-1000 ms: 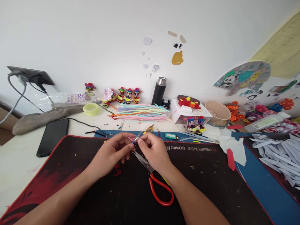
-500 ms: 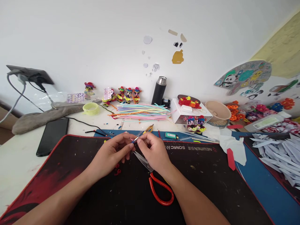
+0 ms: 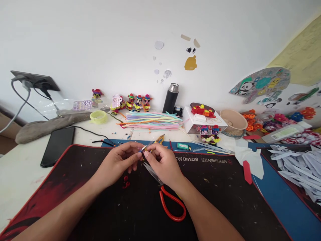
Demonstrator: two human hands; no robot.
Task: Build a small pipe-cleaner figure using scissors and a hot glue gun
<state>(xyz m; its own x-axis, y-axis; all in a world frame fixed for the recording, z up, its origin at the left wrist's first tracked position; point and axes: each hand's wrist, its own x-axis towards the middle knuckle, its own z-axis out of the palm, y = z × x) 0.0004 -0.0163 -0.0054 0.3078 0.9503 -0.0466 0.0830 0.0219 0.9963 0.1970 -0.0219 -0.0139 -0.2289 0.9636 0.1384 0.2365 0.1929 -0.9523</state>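
Above the black desk mat (image 3: 107,207), my left hand (image 3: 122,159) is closed, thumb and fingertips pinching a small blue piece (image 3: 140,150). Close against it, my right hand (image 3: 162,162) pinches with thumb and forefinger; what lies between those fingers is mostly hidden. A thin shiny strip (image 3: 144,147) shows between the two hands, too small to name. Orange-handled scissors (image 3: 173,204) lie on the mat partly under my right hand, blades pointing away to the left. Small red fuzzy scraps (image 3: 126,182) rest below my left hand.
Behind the mat lie pastel pipe cleaners (image 3: 152,120), a black thermos (image 3: 171,98) and a white box (image 3: 208,125). Small figures (image 3: 137,103) stand along the wall. A phone (image 3: 57,145) lies left, with yellow-green tape (image 3: 98,117) nearby. White paper strips (image 3: 296,164) are piled right.
My hands have shifted slightly, with the fingertips a little farther apart, and both keep their pinch. More of the red scraps shows. The whole view has moved slightly.
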